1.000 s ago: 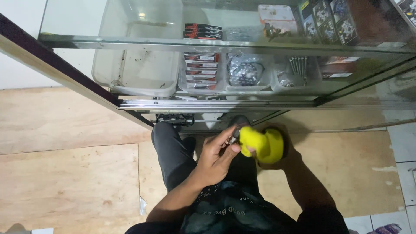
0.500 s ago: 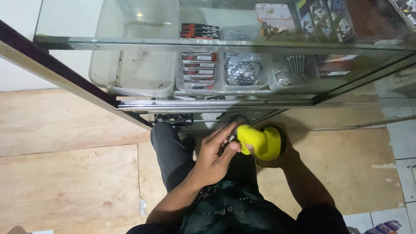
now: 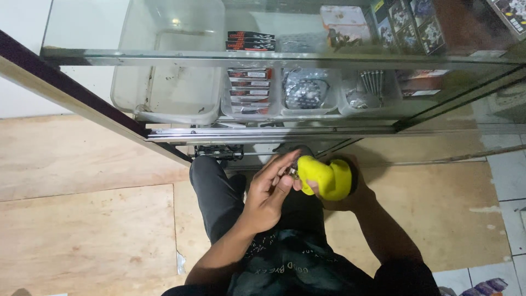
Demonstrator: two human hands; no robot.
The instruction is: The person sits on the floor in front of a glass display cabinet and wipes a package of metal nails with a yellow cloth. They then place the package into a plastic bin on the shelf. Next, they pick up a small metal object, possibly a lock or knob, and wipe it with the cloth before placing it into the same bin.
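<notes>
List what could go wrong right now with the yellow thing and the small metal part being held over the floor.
1. The small metal part is pinched only by the left hand fingertips; it could slip and drop onto the plywood floor.
2. The right hand grips the bright yellow rounded plastic object close to the glass display case; a jerk might knock the glass.

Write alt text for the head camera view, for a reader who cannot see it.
Seen from above, a standing person's right hand grips a bright yellow tool while the left hand pinches a small metal part at its tip. Ahead is a glass display case holding clear plastic bins of small packaged parts, above a plywood floor.
</notes>
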